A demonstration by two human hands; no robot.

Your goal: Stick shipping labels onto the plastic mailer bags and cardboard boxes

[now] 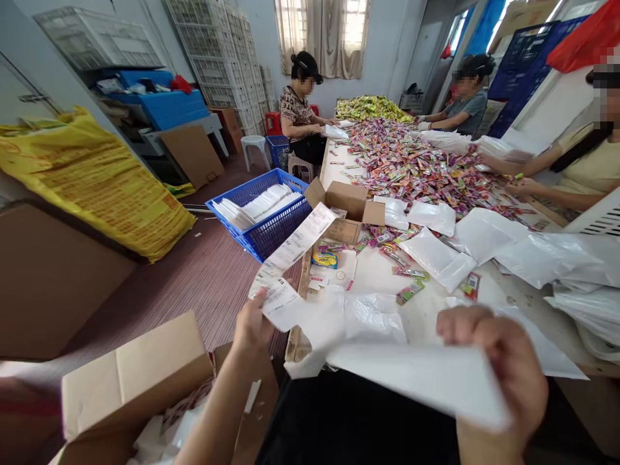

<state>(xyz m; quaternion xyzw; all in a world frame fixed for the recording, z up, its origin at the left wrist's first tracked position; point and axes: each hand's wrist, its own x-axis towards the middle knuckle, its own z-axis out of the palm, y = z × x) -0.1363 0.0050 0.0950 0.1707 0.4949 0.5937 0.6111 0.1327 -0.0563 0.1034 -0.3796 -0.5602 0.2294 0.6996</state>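
My left hand (252,326) is closed on a strip of printed shipping labels (293,252), which stretches up toward an open cardboard box (346,205). Curled fingers of my right hand (501,365) grip a white paper strip (421,374), blurred by motion. This white strip runs leftward toward the labels; whether the two are joined, I cannot tell. Between my hands, a white plastic mailer (375,316) lies on the table edge. Just beyond it are a small yellow and blue pack (324,259) and loose candy packets (411,290).
Filled white mailers (438,258) lie across the table's right side. A heap of colourful packets (416,161) covers the far part, with people seated around it. A blue basket (271,226) of white envelopes stands left, and an open carton (140,381) sits at lower left.
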